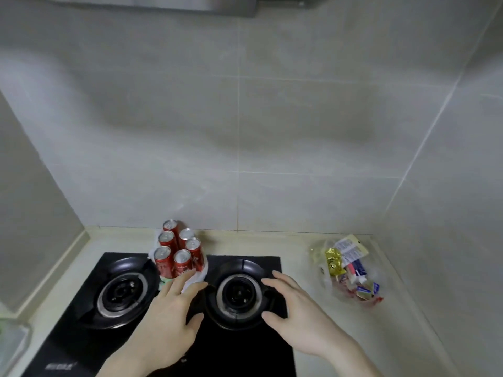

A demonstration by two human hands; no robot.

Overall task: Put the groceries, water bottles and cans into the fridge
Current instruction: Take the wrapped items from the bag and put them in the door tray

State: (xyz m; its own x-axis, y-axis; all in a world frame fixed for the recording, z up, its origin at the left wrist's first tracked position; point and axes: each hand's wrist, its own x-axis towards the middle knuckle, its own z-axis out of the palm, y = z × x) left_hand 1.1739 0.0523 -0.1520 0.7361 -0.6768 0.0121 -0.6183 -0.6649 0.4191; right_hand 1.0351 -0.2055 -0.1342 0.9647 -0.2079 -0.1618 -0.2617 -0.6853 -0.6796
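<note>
1. Left hand [174, 308]: palm down, fingers spread, empty; it is above the black hob [245, 349], between the two burners, and its fingertips overlap the white bag [196, 276] under the cans.
2. Right hand [294, 308]: palm down, fingers spread and slightly curled, empty; it is at the right edge of the right burner [236, 292].
3. Cans [178, 251]: six, red with silver tops, upright, packed two by three; they stand on the white bag at the back of the hob, between the burners and just beyond the left hand.
4. Left burner [119, 292]: black ring, bare.
5. Snack bag [351, 270]: clear plastic holding small wrapped packets, one gold, others blue, white and red; it lies on the tabletop [313, 246] right of the hob, well apart from the cans.
6. Wall [245, 131]: grey tiles behind and to each side.
7. Hood [163, 6]: grey underside at the top edge.
</note>
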